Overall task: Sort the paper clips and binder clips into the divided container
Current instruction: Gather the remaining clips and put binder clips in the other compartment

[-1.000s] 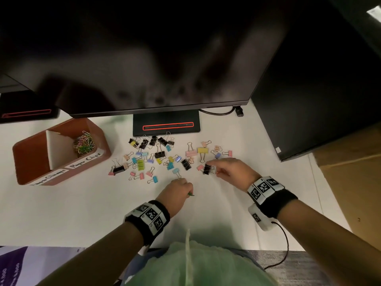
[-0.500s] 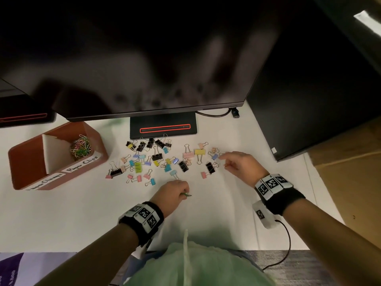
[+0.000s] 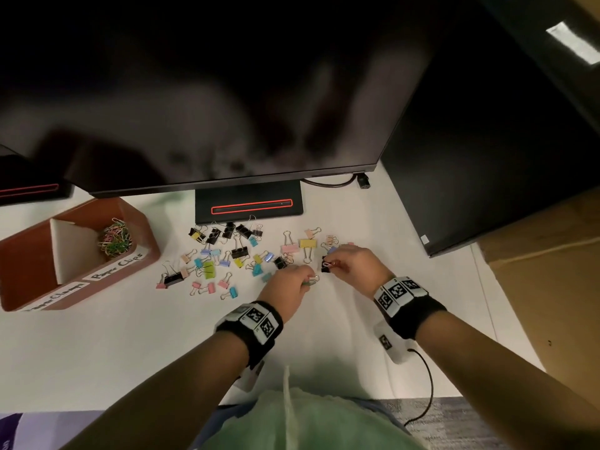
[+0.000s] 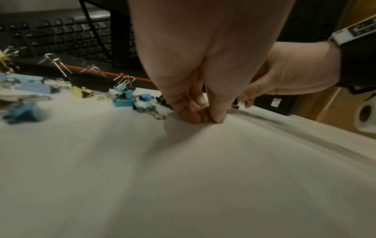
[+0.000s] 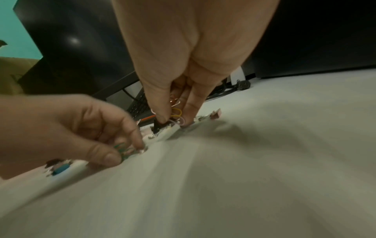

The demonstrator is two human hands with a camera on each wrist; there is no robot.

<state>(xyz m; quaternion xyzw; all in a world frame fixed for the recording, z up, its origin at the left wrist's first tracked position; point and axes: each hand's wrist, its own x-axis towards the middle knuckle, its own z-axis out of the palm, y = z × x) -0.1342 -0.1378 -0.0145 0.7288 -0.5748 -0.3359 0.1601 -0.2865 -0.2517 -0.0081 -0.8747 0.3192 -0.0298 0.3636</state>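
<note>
Over scattered clips, both hands (image 3: 292,280) (image 3: 355,263) apparently pinch.

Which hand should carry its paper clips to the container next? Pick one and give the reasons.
Left, probably. The left hand already pinches paper clips and lies nearer the divided container, on its side. The right hand is farther away, fingers among clips.
</note>
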